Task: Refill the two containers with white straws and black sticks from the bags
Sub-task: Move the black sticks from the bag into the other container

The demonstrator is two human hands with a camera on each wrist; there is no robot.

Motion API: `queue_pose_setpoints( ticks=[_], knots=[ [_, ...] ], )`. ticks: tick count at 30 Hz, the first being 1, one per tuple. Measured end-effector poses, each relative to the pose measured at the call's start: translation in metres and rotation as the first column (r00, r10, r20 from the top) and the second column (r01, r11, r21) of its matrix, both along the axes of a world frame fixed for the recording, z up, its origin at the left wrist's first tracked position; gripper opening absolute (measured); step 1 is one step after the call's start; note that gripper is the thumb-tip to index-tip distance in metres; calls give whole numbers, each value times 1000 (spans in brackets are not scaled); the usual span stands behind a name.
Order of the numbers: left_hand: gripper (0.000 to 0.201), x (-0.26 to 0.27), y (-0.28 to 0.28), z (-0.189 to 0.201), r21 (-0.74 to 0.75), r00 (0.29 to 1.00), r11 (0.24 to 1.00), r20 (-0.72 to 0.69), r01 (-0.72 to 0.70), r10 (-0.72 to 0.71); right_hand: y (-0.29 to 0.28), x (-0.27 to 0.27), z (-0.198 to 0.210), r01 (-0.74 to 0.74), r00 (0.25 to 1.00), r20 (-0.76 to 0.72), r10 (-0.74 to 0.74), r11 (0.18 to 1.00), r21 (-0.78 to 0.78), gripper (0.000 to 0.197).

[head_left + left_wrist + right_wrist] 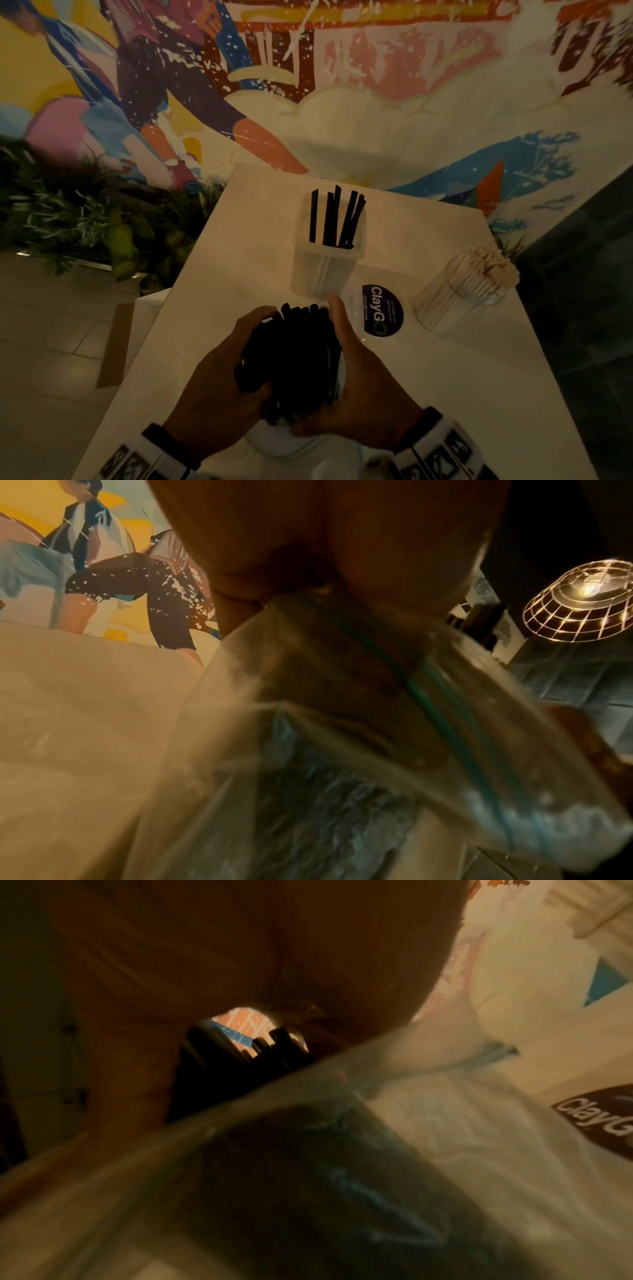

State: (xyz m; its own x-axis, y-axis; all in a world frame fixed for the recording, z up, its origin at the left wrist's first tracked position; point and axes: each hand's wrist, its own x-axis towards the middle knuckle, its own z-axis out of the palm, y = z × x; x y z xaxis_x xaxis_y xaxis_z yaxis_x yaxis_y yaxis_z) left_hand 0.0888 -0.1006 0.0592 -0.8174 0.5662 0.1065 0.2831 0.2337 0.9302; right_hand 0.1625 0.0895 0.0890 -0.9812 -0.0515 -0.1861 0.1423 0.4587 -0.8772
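Both hands hold a thick bundle of black sticks (294,356) near the table's front edge. My left hand (236,346) curls round its left side and my right hand (352,349) cups its right side, thumb pointing up. The sticks' lower ends sit in a clear plastic bag (342,750), whose film also fills the right wrist view (445,1137), with stick tips (240,1056) poking out. Just beyond the hands stands a clear container (325,270) with a few black sticks (337,219). A second container (459,301), packed with white straws (493,267), stands at the right.
A round dark ClayGO sticker (382,310) lies on the white table (239,240) between the two containers. Green plants (85,219) stand left of the table, and a painted wall (342,85) rises behind it. A wire lamp (578,601) hangs overhead.
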Motion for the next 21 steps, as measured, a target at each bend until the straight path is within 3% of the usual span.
queue_pose_setpoints(
  ticks=[6, 11, 17, 21],
  knots=[
    [89, -4, -5, 1, -50, 994, 993, 35, 104, -102, 0, -5, -15, 174, 976, -109, -186, 978, -111, 112],
    [109, -1, -6, -1, -63, 986, 984, -14, 166, -167, 3, -5, -22, 238, 962, -108, -250, 964, -117, 113],
    [75, -1, 2, -2, -14, 999, 1000, -42, 3, -3, 5, 3, -25, 301, 942, -93, -322, 934, -192, 101],
    [66, -2, 1, -3, -21, 998, 1000, -62, -20, 19, 11, 11, -31, 375, 917, -59, -394, 904, -206, 78]
  ],
)
